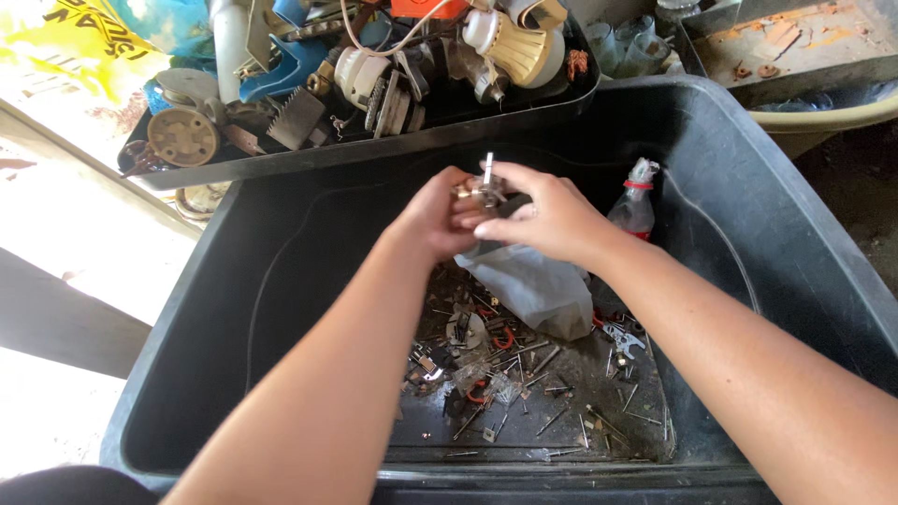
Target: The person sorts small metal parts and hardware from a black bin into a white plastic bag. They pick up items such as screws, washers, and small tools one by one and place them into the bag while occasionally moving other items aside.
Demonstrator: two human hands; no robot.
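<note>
metal part point(484, 190) between both hands' grip

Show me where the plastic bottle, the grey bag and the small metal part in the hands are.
plastic bottle point(634, 210): head view, on its clear body below the red band.
grey bag point(535, 285): head view, on its crumpled middle.
metal part point(481, 190): head view, on its brassy body between the fingers.

The small shiny metal fitting point(482, 190) gleams above a matt black plastic bin point(767, 224); a smooth grey plastic bag point(538, 285) and dull, gritty metal scraps point(524, 374) lie on its floor.
</note>
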